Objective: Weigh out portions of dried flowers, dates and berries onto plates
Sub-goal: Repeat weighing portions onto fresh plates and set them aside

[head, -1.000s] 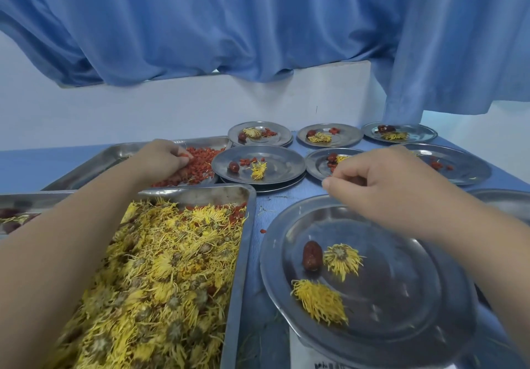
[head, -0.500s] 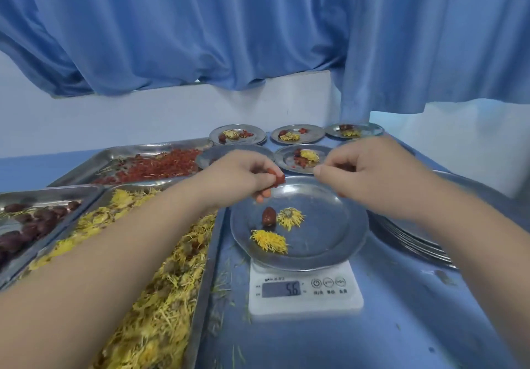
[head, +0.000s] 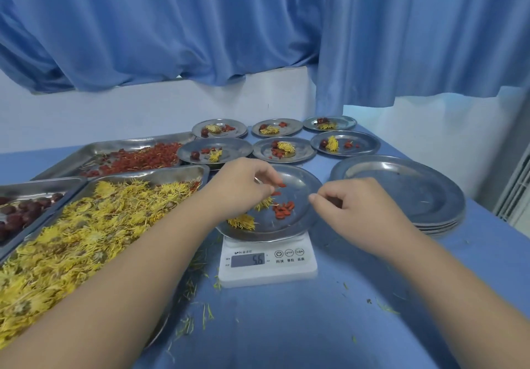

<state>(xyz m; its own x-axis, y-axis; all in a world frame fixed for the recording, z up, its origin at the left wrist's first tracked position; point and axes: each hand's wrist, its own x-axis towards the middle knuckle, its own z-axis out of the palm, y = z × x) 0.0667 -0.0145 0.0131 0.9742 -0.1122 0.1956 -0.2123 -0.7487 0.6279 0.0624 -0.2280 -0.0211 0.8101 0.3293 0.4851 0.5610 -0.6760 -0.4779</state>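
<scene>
Frame centre: plate (head: 298, 225) on scale (head: 266, 271) so display reads portion. Berries (head: 284, 209) heaped on plate. Left hand (head: 243, 188) above pinches more, likely trickling them toward target weight. Right hand (head: 352, 210) beside rim, fingers curled; contents unclear.

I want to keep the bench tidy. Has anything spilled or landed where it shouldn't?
Yes. Loose flower bits lie scattered on the blue table between the flower tray and the scale, a few more to its right. Some red berries sit in the flower tray's far right corner.
</scene>
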